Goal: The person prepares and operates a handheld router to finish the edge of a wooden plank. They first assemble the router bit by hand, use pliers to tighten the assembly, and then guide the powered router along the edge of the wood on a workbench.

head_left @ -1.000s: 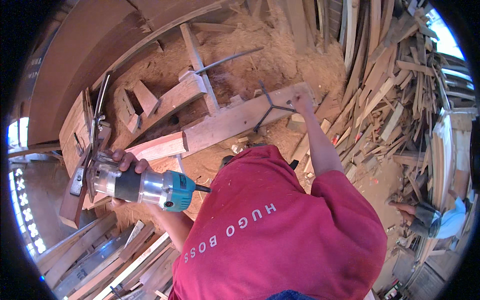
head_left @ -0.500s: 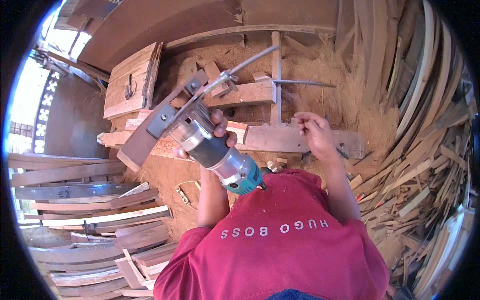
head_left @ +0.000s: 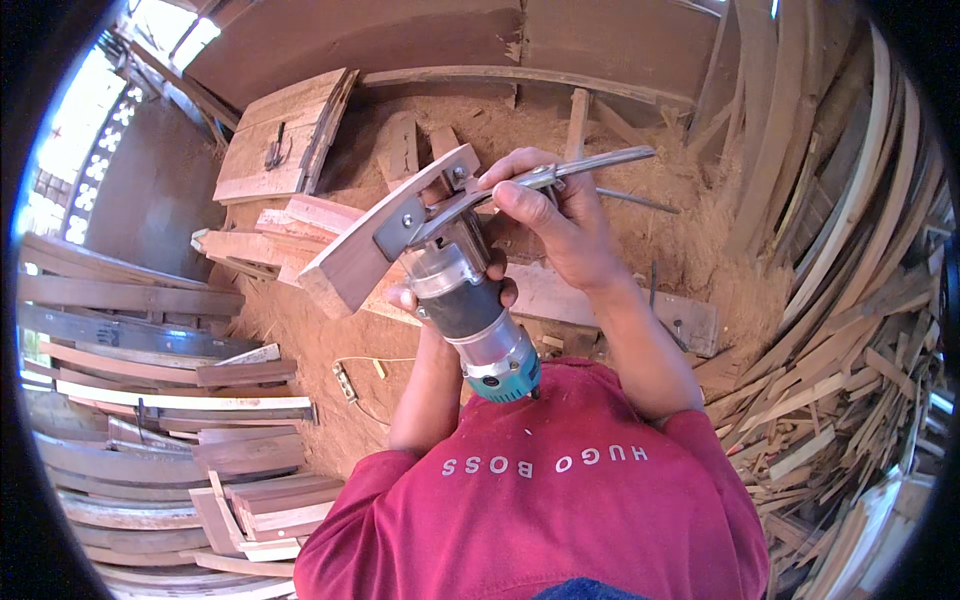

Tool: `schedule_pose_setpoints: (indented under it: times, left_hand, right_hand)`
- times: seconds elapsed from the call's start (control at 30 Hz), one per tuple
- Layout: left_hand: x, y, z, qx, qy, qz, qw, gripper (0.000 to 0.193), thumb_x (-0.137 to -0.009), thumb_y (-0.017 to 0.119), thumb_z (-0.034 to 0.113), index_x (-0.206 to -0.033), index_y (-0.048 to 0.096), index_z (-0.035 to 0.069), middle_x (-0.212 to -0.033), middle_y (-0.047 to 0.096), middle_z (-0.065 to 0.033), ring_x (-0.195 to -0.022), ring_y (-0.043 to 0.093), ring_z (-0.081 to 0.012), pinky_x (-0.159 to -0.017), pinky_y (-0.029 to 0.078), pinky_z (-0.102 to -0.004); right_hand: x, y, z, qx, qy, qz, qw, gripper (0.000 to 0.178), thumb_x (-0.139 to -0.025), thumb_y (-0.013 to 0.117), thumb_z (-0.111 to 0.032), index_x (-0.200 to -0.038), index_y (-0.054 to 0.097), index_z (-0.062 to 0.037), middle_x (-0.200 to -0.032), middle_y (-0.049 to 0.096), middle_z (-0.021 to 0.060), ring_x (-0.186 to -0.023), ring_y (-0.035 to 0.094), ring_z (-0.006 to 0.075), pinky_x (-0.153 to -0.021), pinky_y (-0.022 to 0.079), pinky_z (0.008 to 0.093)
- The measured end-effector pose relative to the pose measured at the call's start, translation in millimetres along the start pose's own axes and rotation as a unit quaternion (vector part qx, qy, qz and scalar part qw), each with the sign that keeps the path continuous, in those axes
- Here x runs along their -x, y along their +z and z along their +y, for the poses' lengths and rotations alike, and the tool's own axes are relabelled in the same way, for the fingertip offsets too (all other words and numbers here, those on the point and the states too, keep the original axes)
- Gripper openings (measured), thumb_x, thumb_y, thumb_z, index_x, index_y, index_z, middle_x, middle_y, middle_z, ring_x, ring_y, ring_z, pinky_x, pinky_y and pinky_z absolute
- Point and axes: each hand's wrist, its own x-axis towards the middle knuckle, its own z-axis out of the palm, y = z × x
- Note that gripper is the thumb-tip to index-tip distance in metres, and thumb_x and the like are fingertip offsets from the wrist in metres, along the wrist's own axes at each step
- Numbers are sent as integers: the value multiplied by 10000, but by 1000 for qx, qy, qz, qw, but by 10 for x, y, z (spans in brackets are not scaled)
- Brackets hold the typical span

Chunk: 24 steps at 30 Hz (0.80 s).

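Near the red shirt (head_left: 560, 480), the left hand (head_left: 404, 299), palm hidden, is clasping the router (head_left: 468, 312), its long axis slanting, teal end (head_left: 512, 378) pointing shirtward; the right hand (head_left: 562, 225) is pinching the guide bar (head_left: 607, 160).

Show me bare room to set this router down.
Barest patch: sawdust-covered floor between the left board stack and the left sleeve, below the extension socket. More open sawdust lies between the plank and leaning boards at right. Crowded: timber pieces left of the trim router and the offcut pile, lower right.

Room between right hand (head_left: 572, 235), leaning timber (head_left: 838, 185); router (head_left: 470, 308) blocks left
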Motion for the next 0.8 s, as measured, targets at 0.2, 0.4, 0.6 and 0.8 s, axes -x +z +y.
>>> schedule_pose_setpoints:
  times: [0.2,0.4,0.6,0.8]
  left_hand:
    - [34,-52,49,3,-7,27,1000,1015,-621,784,344,-1459,297,42,-1345,464,-260,-1108,555,-385,-783,536,-534]
    - [-24,-60,93,9,-9,-36,999,993,-601,802,346,-1407,339,-3,-1233,483,-204,-1134,540,-335,-809,536,-502]
    - [-13,-13,158,-1,-13,-22,1000,979,-598,822,301,-1403,350,2,-1256,483,-212,-1141,544,-353,-840,531,-534]
    - [-31,-8,212,-17,-9,-4,1000,973,-591,859,275,-1384,374,-13,-1273,494,-215,-1137,548,-354,-845,530,-543]
  right_hand:
    - [58,-33,60,26,45,-11,999,182,-884,642,-126,-1036,657,-26,-917,605,-18,-854,539,61,-754,440,240]
    - [515,-705,852,-136,186,54,972,308,-868,453,-132,-1100,632,-36,-1003,612,28,-835,497,95,-700,368,231]
    - [1815,-1647,1784,400,375,13,836,273,-902,458,-49,-1003,698,32,-824,651,37,-715,563,127,-667,463,306]
    - [2274,-1744,1832,120,403,206,884,190,-910,623,-33,-1072,675,49,-936,700,73,-812,639,142,-737,510,269]
